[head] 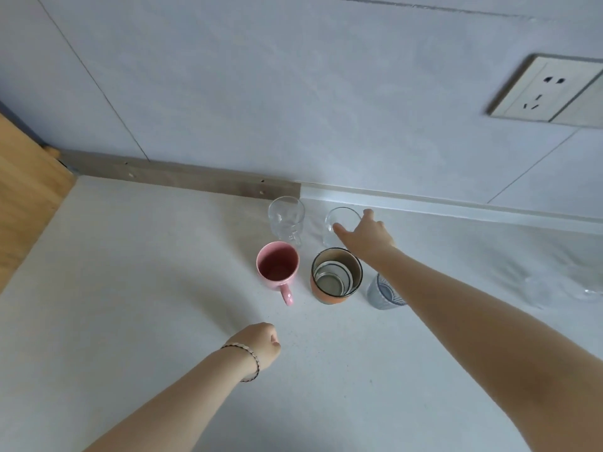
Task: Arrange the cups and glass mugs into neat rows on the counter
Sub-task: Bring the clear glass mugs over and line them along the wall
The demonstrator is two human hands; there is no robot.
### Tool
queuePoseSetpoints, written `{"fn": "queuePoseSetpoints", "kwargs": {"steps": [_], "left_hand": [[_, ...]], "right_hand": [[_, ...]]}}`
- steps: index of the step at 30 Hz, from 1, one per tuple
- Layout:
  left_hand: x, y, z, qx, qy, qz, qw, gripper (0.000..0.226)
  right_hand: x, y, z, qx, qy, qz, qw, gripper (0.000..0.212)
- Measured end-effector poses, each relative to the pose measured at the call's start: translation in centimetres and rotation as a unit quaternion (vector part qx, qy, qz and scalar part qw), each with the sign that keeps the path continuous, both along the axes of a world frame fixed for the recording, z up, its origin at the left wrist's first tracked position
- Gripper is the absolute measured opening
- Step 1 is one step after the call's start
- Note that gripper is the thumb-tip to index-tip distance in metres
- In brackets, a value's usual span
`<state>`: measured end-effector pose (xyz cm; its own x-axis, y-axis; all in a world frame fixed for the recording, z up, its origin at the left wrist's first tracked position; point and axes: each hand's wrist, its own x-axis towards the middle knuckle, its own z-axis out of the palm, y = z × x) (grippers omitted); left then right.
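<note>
Two clear glass mugs stand near the back wall: one glass mug (286,220) on the left and a second glass mug (339,221) to its right. My right hand (365,234) grips the second mug's rim, thumb and fingers on either side. In front stand a pink mug (277,267) with its handle toward me and an orange cup (336,275) with a dark rim. A blue patterned cup (381,295) sits right of the orange cup, partly hidden by my right forearm. My left hand (261,345), wearing a bracelet, hovers as a fist over the counter (146,288).
More clear glassware (584,285), blurred, lies at the far right of the counter. A wooden panel (26,197) borders the counter on the left. A wall socket (548,89) sits high on the tiled wall at right.
</note>
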<state>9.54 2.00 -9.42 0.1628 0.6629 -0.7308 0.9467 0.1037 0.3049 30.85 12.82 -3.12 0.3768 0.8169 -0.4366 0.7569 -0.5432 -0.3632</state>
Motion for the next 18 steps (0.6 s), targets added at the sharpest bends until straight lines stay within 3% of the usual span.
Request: {"fn": "queuePoseSetpoints", "kwargs": {"steps": [5, 8, 13, 18], "left_hand": [[3.6, -1.0, 0.5, 0.013, 0.007, -0.061, 0.998, 0.011], [7.0, -2.2, 0.9, 0.015, 0.005, -0.085, 0.996, 0.009], [14.0, -4.6, 1.2, 0.028, -0.002, -0.120, 0.992, 0.009], [20.0, -7.2, 1.2, 0.038, -0.013, -0.132, 0.990, 0.012]], "right_hand": [[7.8, -5.8, 2.0, 0.027, -0.013, -0.004, 1.000, 0.035], [14.0, -10.5, 2.5, 0.013, -0.013, -0.038, 0.999, 0.028], [23.8, -18.7, 2.6, -0.058, -0.105, 0.009, 0.993, 0.034], [31.5, -24.2, 2.3, -0.160, -0.252, 0.088, 0.950, 0.064]]}}
